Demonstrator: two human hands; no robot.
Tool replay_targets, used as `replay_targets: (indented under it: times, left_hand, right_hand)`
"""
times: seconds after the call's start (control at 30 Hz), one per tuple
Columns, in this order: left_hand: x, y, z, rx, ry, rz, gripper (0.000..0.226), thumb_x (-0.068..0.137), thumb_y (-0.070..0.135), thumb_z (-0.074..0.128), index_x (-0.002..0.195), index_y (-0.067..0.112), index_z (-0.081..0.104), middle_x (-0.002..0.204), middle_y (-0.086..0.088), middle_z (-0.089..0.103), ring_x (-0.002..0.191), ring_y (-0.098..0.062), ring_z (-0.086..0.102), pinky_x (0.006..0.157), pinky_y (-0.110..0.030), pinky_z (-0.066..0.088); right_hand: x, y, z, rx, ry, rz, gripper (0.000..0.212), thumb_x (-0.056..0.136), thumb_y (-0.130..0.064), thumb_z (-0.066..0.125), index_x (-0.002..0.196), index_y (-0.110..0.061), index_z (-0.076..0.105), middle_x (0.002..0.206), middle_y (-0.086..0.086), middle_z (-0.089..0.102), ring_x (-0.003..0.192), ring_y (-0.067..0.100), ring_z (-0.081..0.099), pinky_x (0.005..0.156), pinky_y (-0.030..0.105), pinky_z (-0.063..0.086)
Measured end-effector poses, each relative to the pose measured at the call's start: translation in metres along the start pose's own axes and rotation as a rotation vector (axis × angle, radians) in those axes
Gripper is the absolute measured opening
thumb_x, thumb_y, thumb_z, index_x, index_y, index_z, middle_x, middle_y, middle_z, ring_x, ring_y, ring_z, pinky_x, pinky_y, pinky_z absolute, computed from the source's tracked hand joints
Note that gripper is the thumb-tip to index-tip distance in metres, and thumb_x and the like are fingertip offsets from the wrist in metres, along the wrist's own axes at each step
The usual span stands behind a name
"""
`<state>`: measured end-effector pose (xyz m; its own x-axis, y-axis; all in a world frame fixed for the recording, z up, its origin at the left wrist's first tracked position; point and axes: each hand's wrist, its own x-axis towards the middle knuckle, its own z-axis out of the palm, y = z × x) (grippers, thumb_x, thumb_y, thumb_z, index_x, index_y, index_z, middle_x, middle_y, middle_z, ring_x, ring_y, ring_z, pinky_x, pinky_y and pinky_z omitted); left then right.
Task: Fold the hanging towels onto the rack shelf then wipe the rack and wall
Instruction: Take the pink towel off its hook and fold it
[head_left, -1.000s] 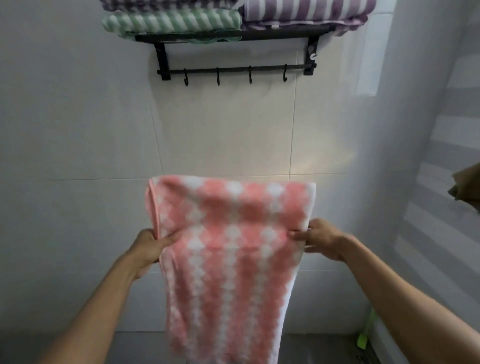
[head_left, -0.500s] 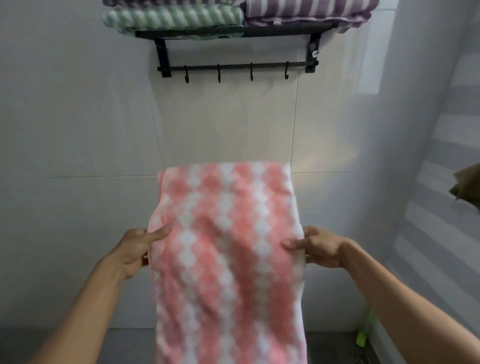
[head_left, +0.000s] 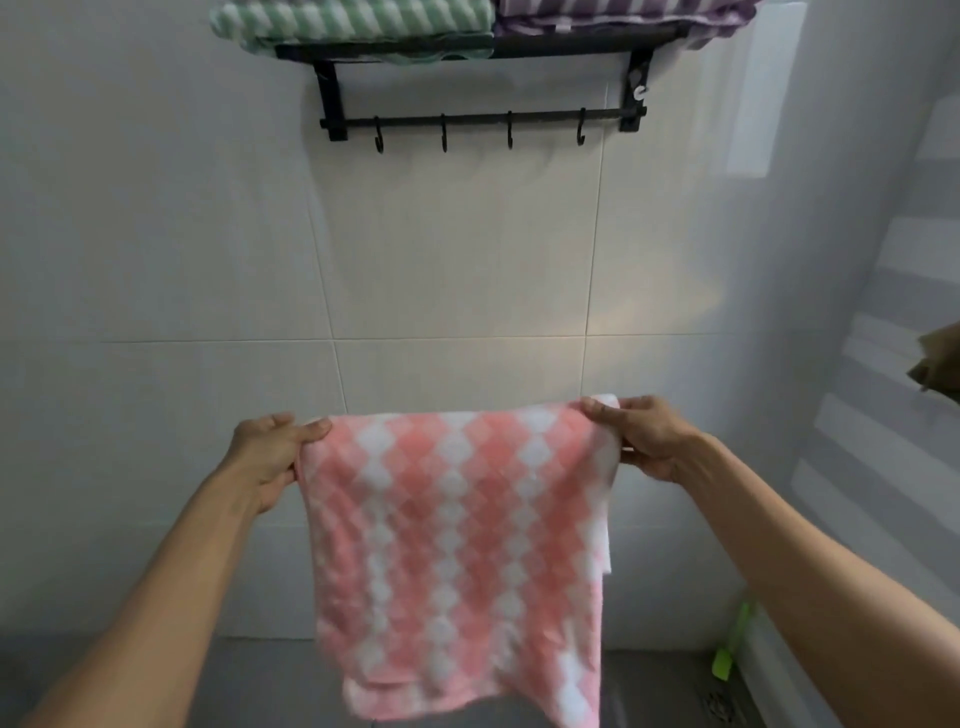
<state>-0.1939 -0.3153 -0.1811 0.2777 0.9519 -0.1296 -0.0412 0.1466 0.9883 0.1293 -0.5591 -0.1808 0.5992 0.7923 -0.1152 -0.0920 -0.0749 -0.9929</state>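
1. The left hand (head_left: 270, 457) and the right hand (head_left: 641, 439) are each pinching a top corner of the pink towel (head_left: 457, 540), thumbs lying over the upper edge, so the cloth is hanging stretched between them in front of the wall (head_left: 182, 234), low and well below the rack (head_left: 483, 78).
2. The lower edge is drooping close to the grey floor (head_left: 156, 686); if the hands are dropping any lower, I judge it may be dragging across the floor near the drain (head_left: 719, 701) and picking up dirt.
3. The right side is looking doubled, with a white layer peeking out; a fold made from here may be coming out uneven.
4. A loose pinch on either corner may be letting one side fall.
5. The shelf is already carrying a green towel (head_left: 353, 23) on the left and a purple striped towel (head_left: 613, 13) on the right, so space for a third is looking tight.
6. The hooks (head_left: 444, 136) under the rack are hanging bare, and a green object (head_left: 730, 649) is leaning in the right corner.
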Motion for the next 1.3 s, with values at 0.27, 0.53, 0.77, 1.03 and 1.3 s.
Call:
replay_targets:
  times: [0.27,0.53,0.77,1.03,1.3]
  left_hand:
    - [0.001,0.018,0.006,-0.007,0.105,0.145,0.032,0.081,0.007,0.08,0.106,0.016,0.062,0.085,-0.004,0.068,0.056,-0.011,0.064,0.055,-0.023,0.054]
    - [0.004,0.019,-0.003,0.066,0.047,0.178,0.022,0.082,0.007,0.079,0.102,0.006,0.07,0.088,-0.013,0.07,0.058,-0.017,0.065,0.055,-0.025,0.058]
    - [0.0,0.012,-0.015,0.194,-0.137,0.134,0.057,0.06,-0.01,0.086,0.111,0.005,0.066,0.099,-0.015,0.071,0.085,-0.025,0.068,0.066,-0.027,0.06]
    - [0.013,-0.005,-0.019,0.72,-0.098,0.255,0.037,0.045,0.016,0.096,0.076,0.011,0.077,0.076,-0.01,0.074,0.074,-0.025,0.068,0.071,-0.037,0.055]
    - [-0.004,0.067,-0.026,0.106,-0.316,0.314,0.054,0.056,0.024,0.092,0.103,0.005,0.072,0.104,-0.01,0.076,0.082,-0.019,0.075,0.071,-0.034,0.063]
  right_hand:
    - [0.006,-0.024,0.008,-0.099,-0.004,-0.032,0.044,0.082,-0.006,0.079,0.121,0.002,0.061,0.103,0.018,0.073,0.082,0.026,0.072,0.062,0.033,0.06]
    - [0.017,-0.033,0.015,-0.005,0.016,-0.093,0.035,0.086,-0.008,0.077,0.116,-0.016,0.062,0.097,0.011,0.072,0.076,0.02,0.067,0.072,0.035,0.055]
    - [0.017,-0.03,0.01,-0.124,-0.178,-0.043,0.044,0.083,0.018,0.066,0.117,-0.01,0.066,0.111,0.015,0.069,0.097,0.027,0.067,0.084,0.038,0.055]
    - [0.025,-0.023,0.016,-0.798,-0.093,-0.097,0.021,0.078,0.0,0.079,0.097,-0.006,0.074,0.088,0.01,0.07,0.082,0.025,0.063,0.071,0.032,0.056]
    - [0.018,-0.084,0.002,-0.202,-0.227,-0.194,0.063,0.071,-0.038,0.087,0.124,-0.013,0.065,0.116,0.004,0.074,0.111,0.022,0.068,0.108,0.056,0.043]
